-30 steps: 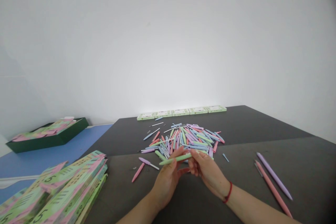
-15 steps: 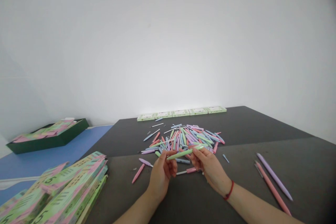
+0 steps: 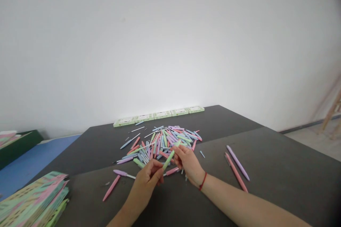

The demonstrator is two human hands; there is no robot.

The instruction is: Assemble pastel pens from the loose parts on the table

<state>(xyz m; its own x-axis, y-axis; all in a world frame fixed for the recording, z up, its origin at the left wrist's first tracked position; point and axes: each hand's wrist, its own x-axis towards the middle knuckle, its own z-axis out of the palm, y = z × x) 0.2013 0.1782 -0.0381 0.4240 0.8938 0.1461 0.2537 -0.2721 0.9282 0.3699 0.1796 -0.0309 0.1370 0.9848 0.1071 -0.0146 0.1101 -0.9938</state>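
A light green pen [image 3: 168, 160] is held between my two hands, tilted with its upper end to the right. My left hand [image 3: 149, 177] pinches its lower end, and my right hand [image 3: 187, 161] grips the upper end between thumb and fingers. Just beyond them lies a heap of pen parts [image 3: 170, 138] in green, pink, purple and blue. Left of my left hand are a purple pen part with a white refill [image 3: 121, 173] and a pink barrel [image 3: 111, 188]. A pink piece [image 3: 172, 171] lies partly hidden between my hands.
To the right lie a purple pen [image 3: 238, 162] and a pink pen [image 3: 236, 172]. A small blue piece [image 3: 202, 154] is nearby. Flat boxes [image 3: 162, 114] line the back edge. Stacked printed packs [image 3: 39, 198] stand at the left, with a dark green tray [image 3: 21, 147] behind.
The view has turned to the right, so the table's contents sit further left. The green pen is now tilted more steeply, with my left hand lower on it. Both hands still hold it.
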